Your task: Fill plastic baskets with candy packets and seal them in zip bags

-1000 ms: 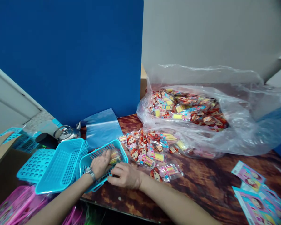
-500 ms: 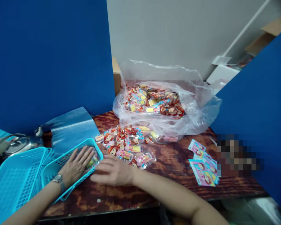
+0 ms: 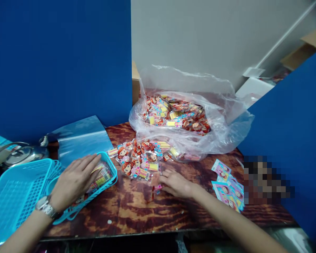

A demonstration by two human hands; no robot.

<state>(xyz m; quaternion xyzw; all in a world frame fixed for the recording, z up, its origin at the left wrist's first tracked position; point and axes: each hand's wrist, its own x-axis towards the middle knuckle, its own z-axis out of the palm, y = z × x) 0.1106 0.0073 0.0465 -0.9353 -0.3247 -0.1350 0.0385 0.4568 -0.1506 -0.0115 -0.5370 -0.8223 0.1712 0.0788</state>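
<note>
Lower left, the left hand (image 3: pixel 77 181), fingers outstretched, covers part of a blue basket (image 3: pixel 115 170) already holding packets (image 3: pixel 103 177). Near centre, the right hand (image 3: pixel 177 182) touches a blurred packet (image 3: pixel 153 192), grip unclear. Left outside on the desk (image 3: pixel 137 218): a loose pile (image 3: pixel 137 162), a filled plastic bag (image 3: pixel 218 137) above.

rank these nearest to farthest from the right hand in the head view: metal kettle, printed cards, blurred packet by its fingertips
From the right hand:
1. Blurred packet, at the hand's left
2. Printed cards, to its right
3. Metal kettle, at far left behind the blue baskets
</note>
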